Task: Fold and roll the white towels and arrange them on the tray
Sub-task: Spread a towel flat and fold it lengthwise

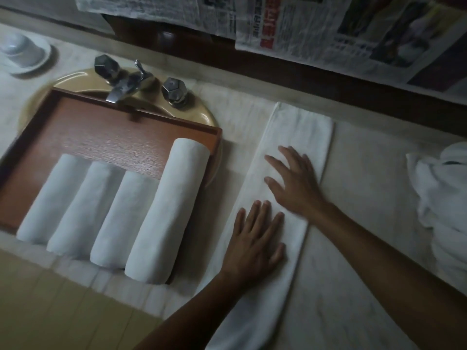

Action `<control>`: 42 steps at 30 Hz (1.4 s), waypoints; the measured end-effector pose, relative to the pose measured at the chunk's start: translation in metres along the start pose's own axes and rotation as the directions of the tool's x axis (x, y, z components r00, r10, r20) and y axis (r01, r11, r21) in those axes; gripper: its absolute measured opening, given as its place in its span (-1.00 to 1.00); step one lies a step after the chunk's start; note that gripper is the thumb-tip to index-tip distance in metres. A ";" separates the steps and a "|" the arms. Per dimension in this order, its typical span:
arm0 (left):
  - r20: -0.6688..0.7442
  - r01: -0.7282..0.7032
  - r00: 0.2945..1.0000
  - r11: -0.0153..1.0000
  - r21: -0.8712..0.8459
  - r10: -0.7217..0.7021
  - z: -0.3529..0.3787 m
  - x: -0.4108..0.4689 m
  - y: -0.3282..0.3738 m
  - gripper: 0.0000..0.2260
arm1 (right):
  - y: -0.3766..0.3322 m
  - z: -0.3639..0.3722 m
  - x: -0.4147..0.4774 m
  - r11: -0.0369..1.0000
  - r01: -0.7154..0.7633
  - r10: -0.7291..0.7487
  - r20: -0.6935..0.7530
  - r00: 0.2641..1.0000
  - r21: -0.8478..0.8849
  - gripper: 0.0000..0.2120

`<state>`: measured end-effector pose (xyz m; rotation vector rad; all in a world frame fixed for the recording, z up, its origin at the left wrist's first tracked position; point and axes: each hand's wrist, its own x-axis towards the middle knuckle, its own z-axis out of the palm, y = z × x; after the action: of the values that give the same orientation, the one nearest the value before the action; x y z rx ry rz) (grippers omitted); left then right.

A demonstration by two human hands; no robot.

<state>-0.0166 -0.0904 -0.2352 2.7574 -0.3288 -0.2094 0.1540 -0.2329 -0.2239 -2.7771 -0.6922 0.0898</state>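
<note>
1. Left hand [255, 239]: the grip is fully open, with the palm flat and the fingers straight and slightly spread. It holds nothing and presses on the near half of the towel [300, 132].
2. Right hand [294, 184]: this grip is open too, with the fingers fanned wide. It lies flat on the towel's middle, just beyond the left hand, and its fingertips point toward the towel's left edge.
3. The towel is folded into a long narrow strip and lies slantwise on the tabletop [361, 188]. Its far end is squared off short of the back ledge. Its near end runs down to the bottom of the picture, seemingly past the tabletop's front edge.
4. Bare tabletop lies open on both long sides of the strip: a narrow lane on the left toward the tray [101, 132], and a wider stretch on the right.
5. The tray sits across the sink [199, 114], left of the strip, and its near edge reaches the tabletop's front edge.
6. Four rolls [118, 218] lie side by side, touching, in the tray's near part. The rightmost is the longest and lies close along the right rim. The tray's far part is bare.
7. A tap [121, 84] stands at the tray's far rim.
8. A crumpled white heap [439, 198] lies at the right edge, well apart from the strip.
9. Newspapers [316, 29] hang over the back ledge.
</note>
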 end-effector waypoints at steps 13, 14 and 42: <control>-0.007 -0.005 1.000 1.000 -0.006 0.005 -0.004 -0.026 0.007 -0.45 | 0.019 -0.016 0.055 0.990 0.119 -0.133 -0.195 0.972 -0.082 -0.50; -0.008 0.000 1.000 1.000 -0.007 0.000 -0.004 -0.026 0.008 -0.45 | 0.005 -0.007 0.031 0.981 0.189 -0.192 -0.169 0.967 -0.037 -0.53; -0.006 -0.025 1.000 1.000 0.001 0.025 -0.003 -0.053 -0.013 -0.50 | 0.028 0.000 0.048 0.989 0.091 -0.083 0.074 0.994 -0.116 -0.51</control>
<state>-0.0640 -0.0638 -0.2317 2.7530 -0.3624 -0.1950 0.2090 -0.2339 -0.2317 -2.8639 -0.8620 0.1313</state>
